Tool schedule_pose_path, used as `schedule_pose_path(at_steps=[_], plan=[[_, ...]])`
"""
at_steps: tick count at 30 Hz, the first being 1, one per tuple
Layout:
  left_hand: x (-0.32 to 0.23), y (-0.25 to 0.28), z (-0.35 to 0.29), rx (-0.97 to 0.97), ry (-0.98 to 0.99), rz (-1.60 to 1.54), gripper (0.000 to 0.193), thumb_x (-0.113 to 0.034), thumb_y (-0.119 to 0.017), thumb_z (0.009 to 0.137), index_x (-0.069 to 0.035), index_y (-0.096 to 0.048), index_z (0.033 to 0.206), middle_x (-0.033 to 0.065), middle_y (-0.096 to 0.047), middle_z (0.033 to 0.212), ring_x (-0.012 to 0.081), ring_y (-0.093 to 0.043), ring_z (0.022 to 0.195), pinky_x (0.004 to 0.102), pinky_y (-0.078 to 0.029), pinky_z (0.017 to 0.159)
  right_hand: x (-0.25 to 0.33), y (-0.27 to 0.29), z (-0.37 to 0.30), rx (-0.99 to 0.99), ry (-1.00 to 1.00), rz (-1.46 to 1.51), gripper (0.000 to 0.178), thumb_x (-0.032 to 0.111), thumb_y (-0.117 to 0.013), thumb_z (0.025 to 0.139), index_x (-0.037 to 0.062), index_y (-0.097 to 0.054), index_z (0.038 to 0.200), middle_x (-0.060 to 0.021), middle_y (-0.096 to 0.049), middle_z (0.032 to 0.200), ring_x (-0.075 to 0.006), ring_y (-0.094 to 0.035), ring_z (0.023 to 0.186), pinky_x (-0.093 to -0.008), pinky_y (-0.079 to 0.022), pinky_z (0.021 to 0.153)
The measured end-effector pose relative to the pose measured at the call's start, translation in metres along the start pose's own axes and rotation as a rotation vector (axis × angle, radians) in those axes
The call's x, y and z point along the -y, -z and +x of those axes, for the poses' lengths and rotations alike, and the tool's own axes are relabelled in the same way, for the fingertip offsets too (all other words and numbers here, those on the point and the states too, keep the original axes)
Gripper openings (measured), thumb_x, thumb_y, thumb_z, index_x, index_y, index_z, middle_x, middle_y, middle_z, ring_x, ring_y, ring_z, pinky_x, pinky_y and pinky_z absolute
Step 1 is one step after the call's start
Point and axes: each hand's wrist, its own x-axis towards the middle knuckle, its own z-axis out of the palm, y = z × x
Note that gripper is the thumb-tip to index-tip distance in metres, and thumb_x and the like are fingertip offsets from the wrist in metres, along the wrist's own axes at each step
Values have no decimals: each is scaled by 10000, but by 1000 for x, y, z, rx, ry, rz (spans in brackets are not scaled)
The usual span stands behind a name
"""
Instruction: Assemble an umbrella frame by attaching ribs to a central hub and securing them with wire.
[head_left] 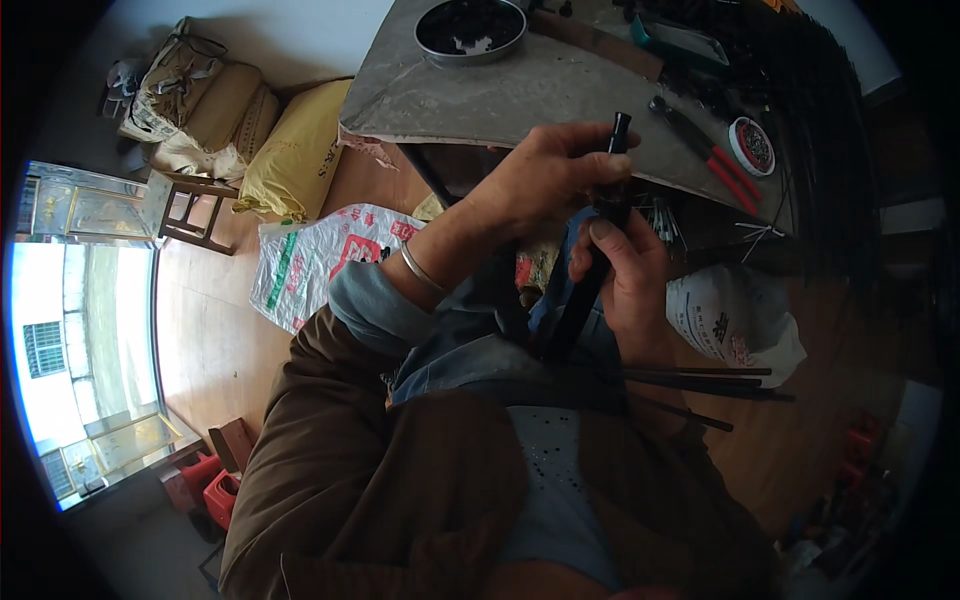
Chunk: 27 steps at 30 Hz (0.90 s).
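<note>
A long black rod-like piece (578,310) stands tilted over my lap, its narrow flared end (621,124) pointing up in front of the table edge. My left hand (565,165), with a silver bangle on the wrist, closes its fingers and thumb around the piece just below that end. Lower down, my right hand (636,270) wraps around the shaft, thumb laid along it. The bottom of the piece is lost in the dark folds at my lap. I cannot make out what kind of thing it is.
On the grey table (400,95) are a metal bowl (470,58) of black parts, red-handled pliers (715,160) and a round tin (752,147) of small metal pieces. Several thin dark rods (710,383) stick out right of my lap. A white sack (735,315) lies beyond them.
</note>
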Motion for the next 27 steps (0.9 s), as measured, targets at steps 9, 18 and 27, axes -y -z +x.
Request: schedule_pose_path(at_steps=[9, 18, 27], plan=[[11, 12, 2, 123, -62, -105, 404, -190, -520, 936, -36, -452, 1303, 53, -634, 1014, 120, -586, 942, 246, -465, 809, 1, -4, 0, -41, 13, 42, 182, 122, -572, 873, -28, -555, 975, -62, -560, 710, -129, -533, 583, -264, -452, 539], [3, 8, -6, 112, -58, -64, 383, -196, -543, 923, -50, -493, 1273, 55, -641, 989, 122, -591, 930, 272, -467, 823, -2, 0, 0, 14, -2, -3, 308, 159, -570, 867, -22, -531, 1114, -44, -536, 777, -122, -505, 615, -276, -428, 562], [5, 5, -11, 43, -44, -150, 349, -219, -551, 923, -36, -539, 1220, 66, -653, 978, 145, -609, 929, 294, -476, 841, 1, -1, -1, 22, -27, 18, 225, 143, -569, 865, -12, -537, 1025, -65, -539, 769, -136, -514, 613, -286, -434, 560]])
